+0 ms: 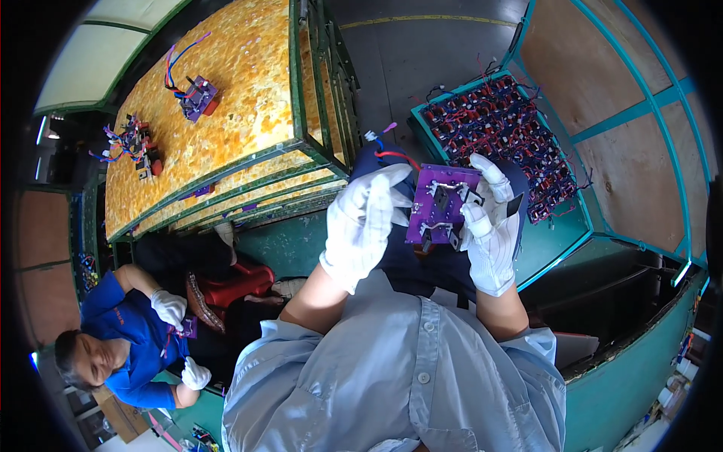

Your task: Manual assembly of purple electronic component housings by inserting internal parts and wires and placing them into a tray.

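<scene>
A purple circuit board [427,214] is held up over my lap, tilted, with black components standing on the face turned to me. My right hand [489,239], in a white glove, grips the board by its right side, thumb and fingers bent round the edge. Red and dark wires [399,156] run from its upper left corner to a white connector and a pink tip. My left hand [358,226], also gloved in white, is just left of the board with fingers stretched toward its left edge. Nothing shows in that hand; whether its fingertips touch the board is unclear.
A teal-edged tray [584,218] packed with wired boards sits to the right. At the left stands a green-framed rack [301,90] with a mottled yellow top [248,90] bearing purple boards [197,100]. A gloved co-worker in blue [124,316] handles another board [188,328] at lower left.
</scene>
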